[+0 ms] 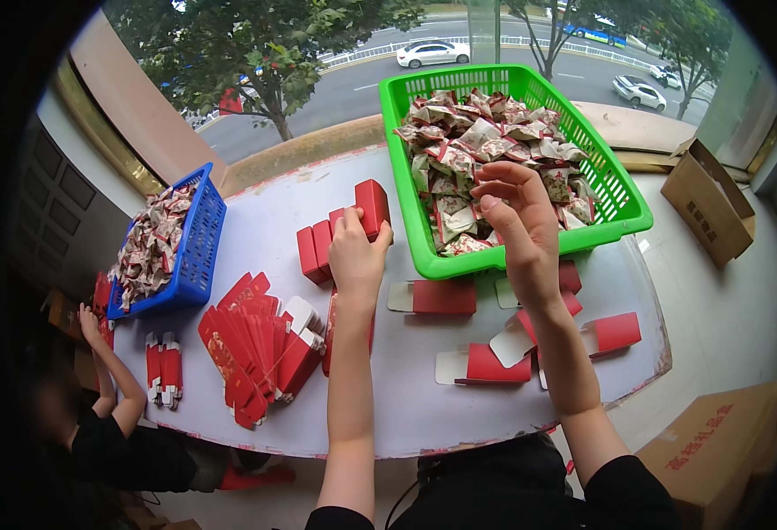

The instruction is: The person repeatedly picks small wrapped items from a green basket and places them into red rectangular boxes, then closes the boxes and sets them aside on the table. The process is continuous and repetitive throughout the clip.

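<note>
My left hand (357, 246) grips a closed red paper box (371, 199) at the far end of a short row of upright red boxes (308, 255). Fingers apart, my right hand (524, 225) hovers over the near rim of a green plastic basket (436, 266), with nothing visible in it. Small wrapped packets (488, 142) in cream and red wrappers heap the basket. Below it, several red boxes with open white flaps, among them one box (445, 296) and another (498, 363), lie on the table (415, 411). Part of a red piece (328, 331) shows beside my left forearm.
A blue basket (193, 265) of similar packets stands at the left. Flattened red cartons (249, 344) fan out near it, beside two small bundles (165, 368). Another person's hand (88, 323) is at the left table end. Cardboard boxes (713, 457) stand on the floor at right.
</note>
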